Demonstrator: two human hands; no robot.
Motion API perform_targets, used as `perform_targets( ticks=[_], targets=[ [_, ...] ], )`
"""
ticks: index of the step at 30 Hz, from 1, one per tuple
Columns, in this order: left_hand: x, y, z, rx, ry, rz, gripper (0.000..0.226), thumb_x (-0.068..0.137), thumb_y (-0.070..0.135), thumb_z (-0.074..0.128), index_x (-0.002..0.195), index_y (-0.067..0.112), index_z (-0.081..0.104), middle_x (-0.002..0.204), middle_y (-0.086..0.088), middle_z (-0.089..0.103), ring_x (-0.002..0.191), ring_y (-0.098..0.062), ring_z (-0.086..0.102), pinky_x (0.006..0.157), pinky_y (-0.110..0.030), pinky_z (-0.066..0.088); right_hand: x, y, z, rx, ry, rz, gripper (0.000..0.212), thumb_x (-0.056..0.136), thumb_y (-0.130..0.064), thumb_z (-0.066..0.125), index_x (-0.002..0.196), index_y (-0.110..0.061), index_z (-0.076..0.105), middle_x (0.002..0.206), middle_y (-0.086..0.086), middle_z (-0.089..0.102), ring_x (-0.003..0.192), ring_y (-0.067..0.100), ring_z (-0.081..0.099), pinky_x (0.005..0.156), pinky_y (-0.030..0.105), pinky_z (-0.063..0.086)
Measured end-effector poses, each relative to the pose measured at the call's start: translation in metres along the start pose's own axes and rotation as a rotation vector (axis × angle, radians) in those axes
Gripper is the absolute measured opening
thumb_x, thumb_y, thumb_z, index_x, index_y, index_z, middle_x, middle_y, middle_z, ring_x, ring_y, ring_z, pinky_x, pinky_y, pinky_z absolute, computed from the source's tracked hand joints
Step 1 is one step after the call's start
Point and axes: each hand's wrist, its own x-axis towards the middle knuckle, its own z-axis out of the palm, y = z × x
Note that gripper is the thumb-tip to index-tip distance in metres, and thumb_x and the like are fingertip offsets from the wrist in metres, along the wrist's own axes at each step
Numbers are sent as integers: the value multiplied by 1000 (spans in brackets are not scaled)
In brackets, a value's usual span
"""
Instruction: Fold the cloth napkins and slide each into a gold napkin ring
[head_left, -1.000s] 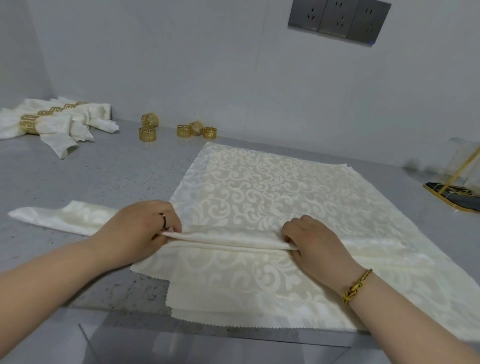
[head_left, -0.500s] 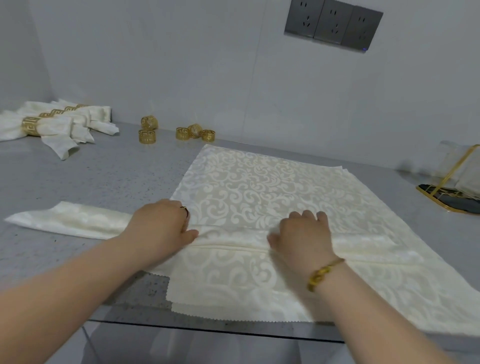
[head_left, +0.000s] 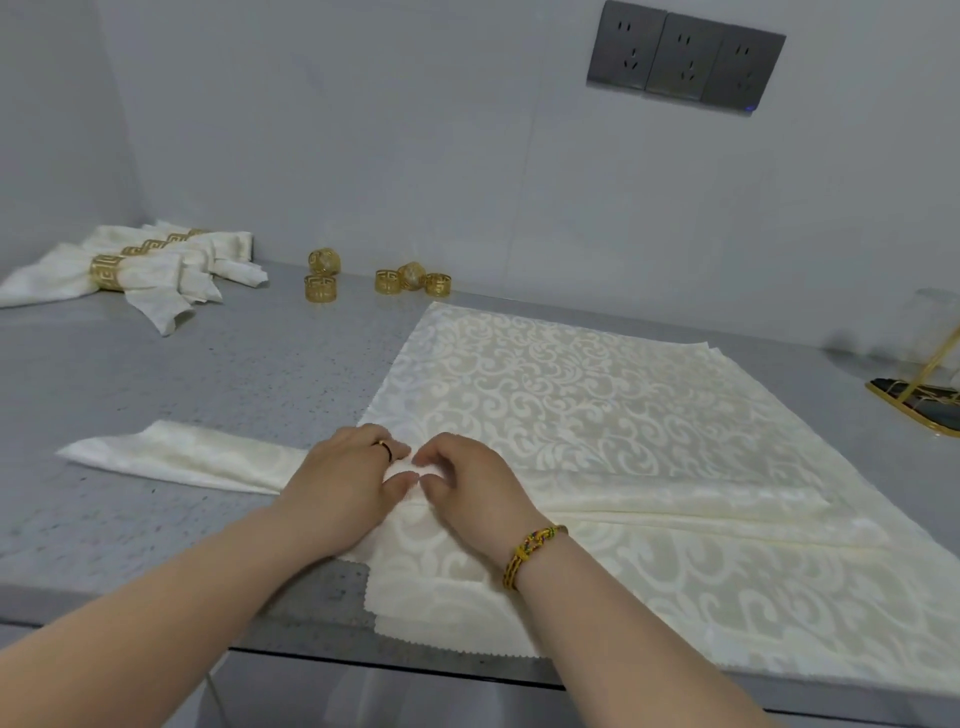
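Observation:
A cream damask napkin folded into a long strip (head_left: 187, 460) lies across the grey counter, running from the left over a stack of flat napkins (head_left: 587, 395). My left hand (head_left: 345, 480) and my right hand (head_left: 470, 488) meet at the strip's middle. Both pinch the strip between thumb and curled fingers, almost touching each other. Several loose gold napkin rings (head_left: 320, 288) stand near the back wall. Finished napkins in gold rings (head_left: 111, 273) lie at the far left.
The counter's front edge (head_left: 130, 616) runs just below my forearms. A gold wire stand with a dark base (head_left: 919, 400) sits at the right edge. Wall sockets (head_left: 685, 57) are mounted above.
My right hand has slid left along the strip until it meets my left hand. Both hands now gather the strip's middle instead of holding it apart.

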Motion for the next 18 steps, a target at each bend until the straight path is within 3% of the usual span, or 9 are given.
perform_targets(
  ticks=[2,4,6,8,12,15,18],
  targets=[
    [2,-12,-12,1,-41,-38,35,92,44,44,124,30,48,127,7,49,119,-13,43,94,-24,32,1,1,2,15,16,-6,19,89,-7,49,104,-6,62,103,0,56,109,18,49,86,18,34],
    [6,-27,-26,-72,-171,-120,18,87,44,54,98,31,51,105,8,58,97,-12,54,76,-21,38,1,1,3,14,18,-11,19,89,-7,49,100,-5,64,108,4,60,109,18,50,87,18,35],
    [9,-44,-42,-129,-316,-167,18,83,38,61,76,26,50,80,8,54,74,-10,50,63,-21,35,2,2,4,12,36,-31,19,90,-8,50,100,-4,66,112,5,62,111,16,51,90,18,36],
    [13,-58,-56,-101,-412,-182,25,81,33,65,63,24,50,66,8,49,64,-9,45,60,-23,33,1,3,5,-18,55,-34,20,90,-10,50,99,-5,67,111,5,64,113,15,49,91,18,36],
    [17,-63,-90,-210,-458,-203,21,80,29,68,64,18,59,64,8,55,63,-9,48,62,-20,35,0,1,2,-156,93,-54,20,89,-17,51,96,-13,69,106,-2,66,118,15,41,91,16,29],
    [22,-40,-108,-426,-426,-167,24,79,26,68,61,13,59,53,6,53,53,-12,45,56,-21,36,-3,-2,-4,-270,75,-36,22,89,-30,52,104,-24,68,123,-7,55,124,16,32,105,23,14],
    [30,-3,-109,-522,-418,-103,22,79,25,69,61,15,61,50,10,58,51,-7,51,53,-19,40,-9,-2,-11,-317,12,1,28,87,-40,55,112,-33,64,131,-7,43,124,18,26,105,27,7]
  ],
)
